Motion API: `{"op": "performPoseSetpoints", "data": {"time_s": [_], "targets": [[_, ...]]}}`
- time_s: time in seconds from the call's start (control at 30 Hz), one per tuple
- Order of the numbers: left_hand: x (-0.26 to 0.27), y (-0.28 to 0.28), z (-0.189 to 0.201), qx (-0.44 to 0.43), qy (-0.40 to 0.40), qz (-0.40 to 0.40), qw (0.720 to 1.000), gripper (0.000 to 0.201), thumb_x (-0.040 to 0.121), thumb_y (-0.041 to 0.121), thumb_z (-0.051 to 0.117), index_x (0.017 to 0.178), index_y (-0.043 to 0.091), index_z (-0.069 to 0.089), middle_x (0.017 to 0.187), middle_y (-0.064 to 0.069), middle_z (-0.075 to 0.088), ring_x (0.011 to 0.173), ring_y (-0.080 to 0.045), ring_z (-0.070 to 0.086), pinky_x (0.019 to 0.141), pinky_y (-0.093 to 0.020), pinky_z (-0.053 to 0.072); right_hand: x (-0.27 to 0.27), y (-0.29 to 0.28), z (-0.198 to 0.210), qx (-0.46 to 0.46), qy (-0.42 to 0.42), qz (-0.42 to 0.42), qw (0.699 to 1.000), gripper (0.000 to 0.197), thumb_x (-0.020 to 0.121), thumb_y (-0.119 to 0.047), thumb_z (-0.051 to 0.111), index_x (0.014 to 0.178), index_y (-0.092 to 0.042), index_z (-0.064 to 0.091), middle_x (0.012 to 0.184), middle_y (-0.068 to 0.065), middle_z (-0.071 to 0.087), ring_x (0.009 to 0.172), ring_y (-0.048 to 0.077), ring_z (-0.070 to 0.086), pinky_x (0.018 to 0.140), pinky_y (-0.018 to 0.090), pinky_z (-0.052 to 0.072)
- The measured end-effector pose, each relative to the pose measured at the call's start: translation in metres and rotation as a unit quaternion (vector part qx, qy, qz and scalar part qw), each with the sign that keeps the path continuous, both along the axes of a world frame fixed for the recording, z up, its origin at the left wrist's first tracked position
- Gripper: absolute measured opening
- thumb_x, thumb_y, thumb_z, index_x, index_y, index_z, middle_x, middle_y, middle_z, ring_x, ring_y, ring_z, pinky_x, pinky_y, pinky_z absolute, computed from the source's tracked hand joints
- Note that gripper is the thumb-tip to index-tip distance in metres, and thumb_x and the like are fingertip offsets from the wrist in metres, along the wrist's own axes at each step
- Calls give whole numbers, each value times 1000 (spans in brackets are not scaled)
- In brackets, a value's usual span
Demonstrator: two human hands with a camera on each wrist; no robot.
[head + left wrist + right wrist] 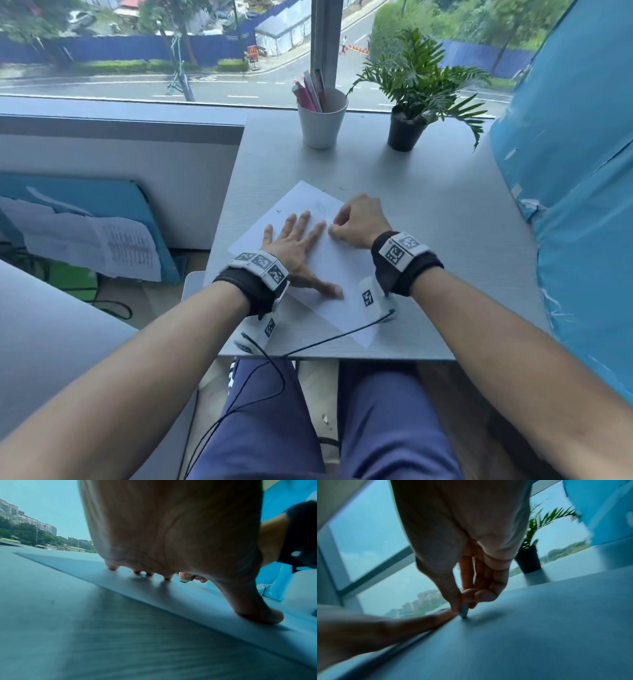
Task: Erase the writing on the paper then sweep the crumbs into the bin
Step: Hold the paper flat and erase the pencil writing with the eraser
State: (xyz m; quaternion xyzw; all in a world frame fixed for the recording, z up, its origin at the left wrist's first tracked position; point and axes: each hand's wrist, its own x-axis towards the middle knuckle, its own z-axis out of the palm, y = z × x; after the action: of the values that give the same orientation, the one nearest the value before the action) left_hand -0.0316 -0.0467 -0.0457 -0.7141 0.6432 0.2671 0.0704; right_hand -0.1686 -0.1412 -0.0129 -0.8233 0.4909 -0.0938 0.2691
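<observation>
A white sheet of paper lies at an angle on the grey table. My left hand is spread flat on the sheet, fingers straight and thumb out, pressing it down; the left wrist view shows its fingertips and thumb on the paper. My right hand is curled just right of the left index finger. It pinches a small grey eraser between thumb and fingers, with the eraser's tip on the paper. A few dark crumbs lie by the sheet's far edge. No bin is in view.
A white cup of pens and a potted plant stand at the table's far edge by the window. Blue sheeting borders the right side. A black cable trails over the near table edge onto my lap.
</observation>
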Motion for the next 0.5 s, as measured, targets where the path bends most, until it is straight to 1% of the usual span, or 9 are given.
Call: {"op": "performPoseSetpoints", "data": {"time_s": [0.1, 0.13, 0.2, 0.23, 0.27, 0.33, 0.4, 0.43, 0.5], "targets": [[0, -2, -2, 1, -4, -4, 1000, 149, 43, 101, 54, 152, 37, -25, 156, 6, -39, 145, -20, -34, 115, -58, -19, 4, 27, -2, 46, 13, 101, 994, 9, 73, -16, 73, 67, -9, 74, 61, -2, 65, 53, 3, 54, 56, 18, 41], [0, -2, -2, -1, -4, -3, 1000, 149, 43, 101, 54, 152, 37, -24, 156, 6, -38, 145, -20, -33, 116, -58, -18, 2, 21, 0, 49, 10, 93, 994, 9, 72, -16, 74, 66, -9, 74, 60, -1, 67, 52, 1, 54, 54, 18, 42], [-1, -1, -1, 1, 3, 3, 1000, 148, 42, 100, 55, 153, 38, -21, 158, 6, -36, 146, -20, -31, 116, -58, -17, -3, -2, 0, 32, -13, 19, 999, 8, 70, -19, 75, 69, -12, 77, 64, 1, 70, 60, 3, 59, 54, 14, 42], [-1, 0, 0, 0, 2, 5, 1000, 149, 42, 100, 55, 153, 38, -21, 158, 6, -35, 146, -20, -30, 117, -58, -16, -4, -8, 2, 12, -16, -14, 1000, 8, 70, -20, 75, 71, -12, 77, 65, 0, 68, 64, 5, 60, 54, 11, 41], [-2, 0, 0, -1, -1, 7, 1000, 149, 41, 100, 55, 153, 38, -21, 158, 6, -35, 147, -20, -30, 117, -59, -15, -3, -7, 1, 1, -12, -18, 1000, 9, 72, -20, 73, 71, -12, 76, 66, 0, 66, 66, 7, 59, 56, 12, 39], [-2, 0, -1, 1, -5, 8, 1000, 149, 42, 100, 55, 153, 38, -22, 158, 5, -35, 147, -20, -30, 116, -60, -15, 2, 11, -1, 4, 22, 57, 998, 11, 75, -18, 71, 66, -11, 71, 65, 0, 61, 62, 10, 54, 60, 17, 39], [-2, -1, -1, -2, -9, 3, 1000, 148, 42, 100, 56, 153, 38, -22, 158, 4, -36, 146, -20, -31, 116, -61, -16, 0, 22, -1, 30, 35, 118, 992, 14, 74, -17, 72, 64, -8, 71, 61, 3, 64, 55, 10, 52, 53, 17, 39], [-2, -1, 0, 0, -7, 4, 1000, 148, 42, 100, 56, 153, 39, -21, 158, 4, -36, 146, -20, -31, 115, -61, -16, -3, 13, 0, 35, 38, 102, 993, 13, 73, -18, 75, 68, -6, 74, 64, 5, 67, 56, 9, 54, 50, 13, 38], [-3, -1, 2, 3, -3, 8, 1000, 147, 41, 100, 56, 153, 42, -20, 159, 3, -35, 147, -21, -30, 115, -61, -17, -7, -10, 3, 27, 4, 17, 999, 13, 71, -21, 78, 76, -9, 79, 70, 4, 71, 65, 7, 59, 47, 3, 36]]}}
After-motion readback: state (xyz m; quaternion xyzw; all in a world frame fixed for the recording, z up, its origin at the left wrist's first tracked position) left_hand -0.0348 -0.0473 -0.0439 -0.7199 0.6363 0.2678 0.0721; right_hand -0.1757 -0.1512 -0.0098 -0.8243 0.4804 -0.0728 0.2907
